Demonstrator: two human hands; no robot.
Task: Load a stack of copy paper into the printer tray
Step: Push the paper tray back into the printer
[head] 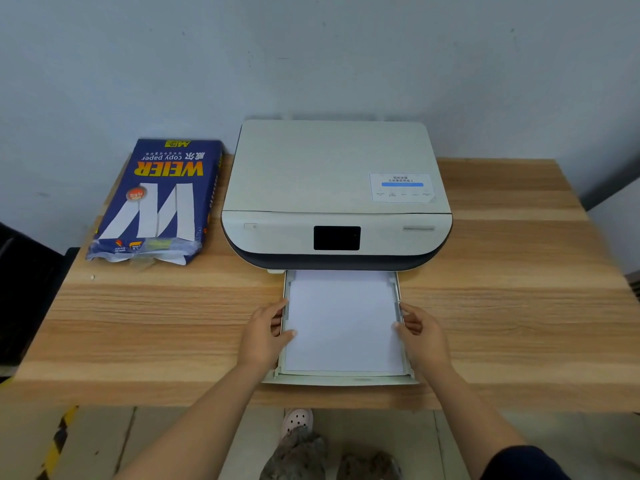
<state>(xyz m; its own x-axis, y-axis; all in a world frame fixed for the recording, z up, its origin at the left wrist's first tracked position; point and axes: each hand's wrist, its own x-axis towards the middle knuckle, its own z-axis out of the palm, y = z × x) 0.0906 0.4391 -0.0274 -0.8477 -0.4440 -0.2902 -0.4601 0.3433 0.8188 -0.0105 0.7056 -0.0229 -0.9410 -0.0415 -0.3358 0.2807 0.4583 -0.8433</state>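
Note:
A white printer (336,188) stands at the back middle of the wooden table. Its paper tray (341,380) is pulled out toward me. A stack of white copy paper (343,323) lies flat inside the tray. My left hand (265,332) grips the left side of the tray, thumb resting on the paper's left edge. My right hand (420,332) holds the right side in the same way, thumb on the paper's right edge. An opened blue pack of copy paper (157,200) lies to the left of the printer.
The wooden table (519,289) reaches to a grey wall behind. Its front edge runs just under the tray's front. Below it I see the floor, a pink shoe (297,420) and yellow-black floor tape (57,441).

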